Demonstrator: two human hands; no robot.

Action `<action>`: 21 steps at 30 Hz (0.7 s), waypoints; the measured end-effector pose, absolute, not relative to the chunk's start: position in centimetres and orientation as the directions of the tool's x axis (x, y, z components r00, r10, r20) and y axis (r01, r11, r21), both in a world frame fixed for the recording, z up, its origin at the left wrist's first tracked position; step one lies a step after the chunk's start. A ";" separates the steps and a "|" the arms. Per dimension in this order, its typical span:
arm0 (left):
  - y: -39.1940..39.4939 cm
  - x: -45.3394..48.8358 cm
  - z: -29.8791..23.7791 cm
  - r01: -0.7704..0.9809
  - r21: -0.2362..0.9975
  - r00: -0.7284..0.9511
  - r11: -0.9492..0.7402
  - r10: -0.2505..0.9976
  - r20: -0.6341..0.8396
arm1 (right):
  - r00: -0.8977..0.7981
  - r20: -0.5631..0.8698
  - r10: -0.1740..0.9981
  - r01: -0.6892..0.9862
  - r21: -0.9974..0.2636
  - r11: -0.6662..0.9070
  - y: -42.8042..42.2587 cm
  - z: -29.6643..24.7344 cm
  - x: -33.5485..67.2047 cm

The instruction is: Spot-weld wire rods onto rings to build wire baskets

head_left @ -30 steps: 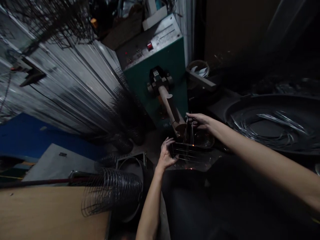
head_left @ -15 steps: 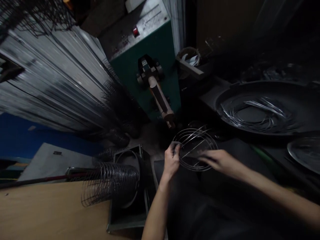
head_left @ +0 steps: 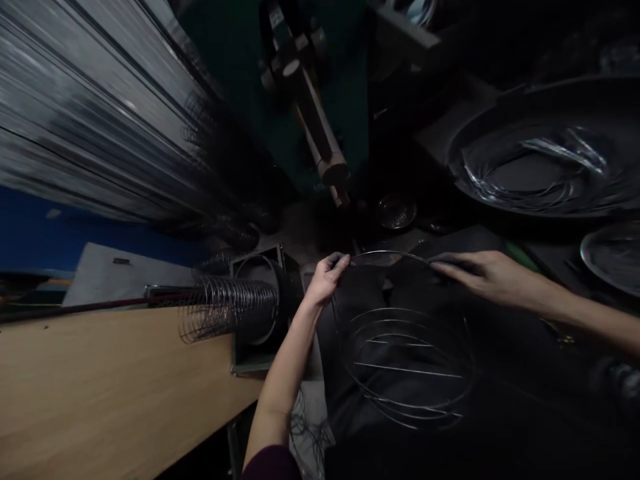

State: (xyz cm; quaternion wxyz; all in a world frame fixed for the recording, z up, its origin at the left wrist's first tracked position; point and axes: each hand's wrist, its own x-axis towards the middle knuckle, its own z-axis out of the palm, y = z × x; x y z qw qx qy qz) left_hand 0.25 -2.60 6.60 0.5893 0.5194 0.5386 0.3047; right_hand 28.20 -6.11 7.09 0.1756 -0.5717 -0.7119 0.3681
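Observation:
A round wire rack (head_left: 407, 369) of thin metal rings and straight cross wires hangs in front of my dark-clothed lap. My left hand (head_left: 327, 277) pinches its upper rim on the left. On the right, my right hand (head_left: 480, 270) grips the same rim with fingers pressed together. Between the hands the rim wire arches upward, and the cross wires lie lower down. Just ahead of the rack is the copper-coloured electrode arm (head_left: 320, 127) of a green machine (head_left: 350, 80), which touches neither hand.
To the left, a stack of wire rings (head_left: 213, 307) hangs on a rod by a metal frame (head_left: 255, 367) and a wooden board (head_left: 100, 393). A large dark basin (head_left: 465, 143) at right holds loose wires (head_left: 565, 150). A small round dish (head_left: 397, 212) sits ahead.
My hands have spread apart, and the right hand has moved up and right onto the rim. The rack has turned and now hangs below my hands. The view has tilted downward.

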 end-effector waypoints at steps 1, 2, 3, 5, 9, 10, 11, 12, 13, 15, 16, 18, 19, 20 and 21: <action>-2.9 0.4 6.0 0.254 0.935 0.236 0.249 0.921 -0.309 | -0.252 -0.173 0.952 0.743 -0.665 0.076 -6.7 6.4 28.0; -3.3 0.6 5.4 0.334 0.924 0.236 0.184 0.933 -0.271 | -0.220 -0.165 0.961 0.804 -0.589 0.083 -7.2 5.8 27.8; -3.6 0.8 4.9 0.436 0.895 0.238 0.091 0.948 -0.212 | -0.197 -0.153 0.968 0.858 -0.504 0.095 -7.6 5.3 27.6; -3.9 1.2 4.2 0.656 0.749 0.267 -0.091 0.956 -0.118 | -0.184 -0.143 0.972 0.925 -0.360 0.122 -8.0 4.8 27.1; -3.4 1.3 3.2 0.892 0.383 0.320 -0.242 0.935 -0.155 | -0.272 -0.125 0.954 0.934 -0.272 0.231 -6.8 4.4 25.9; -3.1 1.3 2.9 0.904 0.338 0.331 -0.261 0.929 -0.167 | -0.285 -0.130 0.950 0.933 -0.265 0.243 -6.3 4.3 25.6; -2.9 1.3 2.6 0.908 0.316 0.341 -0.275 0.924 -0.174 | -0.290 -0.143 0.946 0.934 -0.258 0.247 -5.9 4.2 25.4; -2.6 1.3 2.3 0.907 0.312 0.349 -0.283 0.920 -0.179 | -0.291 -0.164 0.943 0.935 -0.255 0.245 -5.4 3.9 25.1; -2.4 1.3 2.1 0.904 0.320 0.352 -0.283 0.918 -0.182 | -0.296 -0.182 0.938 0.934 -0.260 0.244 -5.1 3.7 25.0; -2.1 1.3 1.5 0.889 0.358 0.366 -0.287 0.914 -0.177 | -0.307 -0.204 0.929 0.931 -0.269 0.248 -4.5 3.1 24.8; -1.9 1.3 1.3 0.876 0.380 0.379 -0.296 0.911 -0.165 | -0.314 -0.215 0.925 0.931 -0.261 0.255 -4.3 2.8 24.7; -1.7 1.2 0.9 0.851 0.416 0.408 -0.322 0.902 -0.137 | -0.325 -0.250 0.912 0.937 -0.219 0.273 -3.7 2.5 24.5; -1.5 1.1 0.8 0.841 0.430 0.416 -0.327 0.900 -0.130 | -0.326 -0.270 0.906 0.940 -0.191 0.282 -3.4 2.6 24.4; -1.2 1.0 0.8 0.837 0.442 0.416 -0.324 0.900 -0.128 | -0.327 -0.287 0.900 0.943 -0.166 0.290 -2.9 2.7 24.3; -0.8 0.8 1.0 0.835 0.452 0.410 -0.315 0.903 -0.128 | -0.333 -0.298 0.895 0.942 -0.152 0.300 -2.4 3.0 24.1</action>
